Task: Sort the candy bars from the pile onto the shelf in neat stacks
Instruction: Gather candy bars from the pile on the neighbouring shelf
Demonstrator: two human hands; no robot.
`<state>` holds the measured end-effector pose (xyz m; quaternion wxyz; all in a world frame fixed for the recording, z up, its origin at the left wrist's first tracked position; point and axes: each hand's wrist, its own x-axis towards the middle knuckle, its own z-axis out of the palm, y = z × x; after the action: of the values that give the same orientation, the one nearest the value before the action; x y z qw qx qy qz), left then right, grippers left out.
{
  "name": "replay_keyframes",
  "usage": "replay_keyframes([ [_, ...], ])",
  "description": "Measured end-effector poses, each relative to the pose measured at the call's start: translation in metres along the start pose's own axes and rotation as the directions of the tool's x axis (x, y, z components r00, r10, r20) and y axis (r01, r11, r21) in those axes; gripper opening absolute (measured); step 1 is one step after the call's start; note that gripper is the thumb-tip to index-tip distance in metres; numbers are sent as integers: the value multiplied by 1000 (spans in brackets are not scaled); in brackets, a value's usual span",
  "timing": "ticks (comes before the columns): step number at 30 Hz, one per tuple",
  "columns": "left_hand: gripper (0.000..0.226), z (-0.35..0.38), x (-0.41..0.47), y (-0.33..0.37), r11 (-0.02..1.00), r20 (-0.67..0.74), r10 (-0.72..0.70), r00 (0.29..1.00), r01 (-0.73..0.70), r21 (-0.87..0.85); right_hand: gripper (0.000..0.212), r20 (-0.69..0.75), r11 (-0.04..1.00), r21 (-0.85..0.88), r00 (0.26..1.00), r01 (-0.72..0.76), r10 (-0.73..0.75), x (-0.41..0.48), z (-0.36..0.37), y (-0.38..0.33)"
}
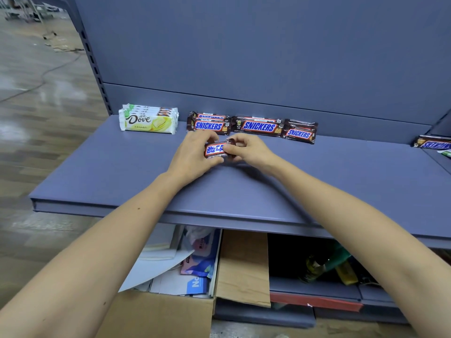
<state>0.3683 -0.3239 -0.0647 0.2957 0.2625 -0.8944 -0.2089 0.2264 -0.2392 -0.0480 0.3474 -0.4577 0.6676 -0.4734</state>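
On the grey-blue shelf (102, 172) both my hands hold one small Snickers bar (216, 150) just above the surface. My left hand (192, 154) grips its left end and my right hand (246, 148) pinches its right end. Behind them along the back panel lie a stack of Snickers bars (208, 124), a longer Snickers stack (258, 126) and a smaller tilted Snickers stack (299, 132). At the far left stands a stack of white and yellow Dove bars (148, 120).
More Snickers bars (433, 142) lie at the right edge on the neighbouring shelf section. Below the shelf sit an open cardboard box (156, 313) with papers and packets, a loose cardboard sheet (244, 267) and dark clutter. Wooden floor stretches to the left.
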Motion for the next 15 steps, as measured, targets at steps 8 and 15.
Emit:
replay_keyframes([
  [8, 22, -1, -2, 11, 986, 40, -109, 993, 113, -126, 22, -87, 987, -87, 986, 137, -145, -5, -2, 4],
  [15, 11, -3, -6, 20, 974, -87, -119, 989, 99, -204, 15, -112, 983, 137, 988, 119, -104, -14, 0, -2],
])
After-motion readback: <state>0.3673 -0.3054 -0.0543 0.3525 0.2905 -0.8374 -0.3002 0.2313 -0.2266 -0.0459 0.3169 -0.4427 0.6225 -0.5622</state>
